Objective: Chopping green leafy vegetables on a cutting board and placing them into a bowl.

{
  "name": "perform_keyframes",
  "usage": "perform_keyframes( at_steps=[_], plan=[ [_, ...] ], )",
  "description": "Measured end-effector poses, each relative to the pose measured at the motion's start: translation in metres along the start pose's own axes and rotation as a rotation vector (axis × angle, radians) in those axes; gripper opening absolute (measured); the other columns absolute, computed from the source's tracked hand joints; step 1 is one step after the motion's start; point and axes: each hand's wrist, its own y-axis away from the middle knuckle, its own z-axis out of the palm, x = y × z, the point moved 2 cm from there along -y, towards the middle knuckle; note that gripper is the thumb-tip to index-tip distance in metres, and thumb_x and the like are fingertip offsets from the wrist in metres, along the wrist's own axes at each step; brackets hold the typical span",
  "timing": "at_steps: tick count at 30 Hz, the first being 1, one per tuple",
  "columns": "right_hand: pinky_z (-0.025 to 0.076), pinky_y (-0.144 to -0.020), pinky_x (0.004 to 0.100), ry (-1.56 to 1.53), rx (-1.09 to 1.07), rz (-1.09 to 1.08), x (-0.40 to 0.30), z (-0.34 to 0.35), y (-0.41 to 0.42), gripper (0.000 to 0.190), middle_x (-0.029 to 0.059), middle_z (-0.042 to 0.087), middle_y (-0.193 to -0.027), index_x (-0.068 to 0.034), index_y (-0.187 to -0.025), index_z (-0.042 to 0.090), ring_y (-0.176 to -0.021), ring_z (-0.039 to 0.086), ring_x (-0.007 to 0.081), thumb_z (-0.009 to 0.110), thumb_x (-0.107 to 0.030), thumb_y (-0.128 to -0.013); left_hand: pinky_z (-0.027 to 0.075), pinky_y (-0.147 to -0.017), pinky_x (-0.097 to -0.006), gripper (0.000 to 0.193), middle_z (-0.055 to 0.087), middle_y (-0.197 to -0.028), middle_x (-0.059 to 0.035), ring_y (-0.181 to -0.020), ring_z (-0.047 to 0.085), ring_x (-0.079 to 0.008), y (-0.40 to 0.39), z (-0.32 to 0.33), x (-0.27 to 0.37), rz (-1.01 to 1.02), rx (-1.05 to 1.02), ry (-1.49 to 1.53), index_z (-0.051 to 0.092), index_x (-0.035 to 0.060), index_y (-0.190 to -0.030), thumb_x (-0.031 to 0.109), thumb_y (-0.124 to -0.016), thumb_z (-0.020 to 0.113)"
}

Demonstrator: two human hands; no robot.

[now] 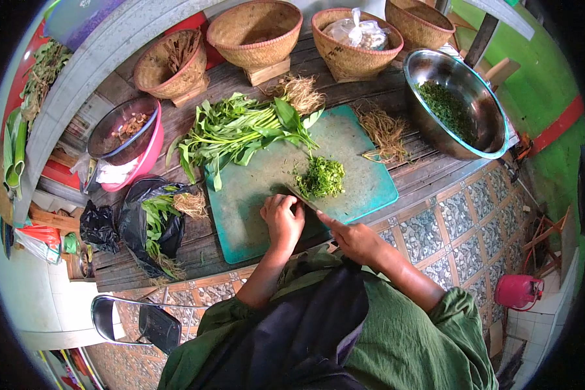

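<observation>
In my right hand [356, 239] is a kitchen knife [304, 197], its blade pointing up and left over a cutting board with a green rim [243, 243]. My left hand [283, 219] is curled on the near part of the board, close to the left side of the blade. Whether its fingers pinch anything is hidden. Just beyond the knife lies a small heap of chopped green leaves [324, 176]. A bunch of leafy green stems [243, 126] with pale roots rests across the board's far left edge.
Cut-off roots [382, 129] lie right of the board. A steel bowl [490, 117] of chopped greens stands far right. Woven baskets [253, 48] line the back. At left are a pink basin [151, 156] under a colander and a black plastic bag [131, 229] with more greens.
</observation>
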Motion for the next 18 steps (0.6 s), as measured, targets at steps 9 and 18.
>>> perform_keyframes(
  at_steps=[9,18],
  plan=[
    [0.051,-0.08,0.0494,-0.03,0.042,-0.054,0.011,0.007,-0.002,0.048,0.0286,0.065,-0.099,-0.014,-0.145,0.044,-0.093,0.064,0.0443,0.048,-0.012,-0.097,0.038,-0.082,-0.0451,0.016,0.06,-0.085,-0.0042,-0.093,0.057,-0.0288,-0.001,0.0,0.001,0.004,-0.017,0.001,0.063,0.0112,-0.083,0.01,-0.072,0.075],
    [0.051,-0.082,0.0491,-0.066,0.046,-0.068,0.014,0.006,-0.008,0.048,0.0297,0.064,-0.101,-0.015,-0.146,0.042,-0.096,0.063,0.045,0.047,-0.014,-0.098,0.039,-0.082,-0.0447,0.015,0.058,-0.083,-0.0041,-0.093,0.056,-0.0292,-0.001,0.001,0.002,0.019,0.006,0.005,0.063,0.0115,-0.083,0.01,-0.073,0.074]
  ],
)
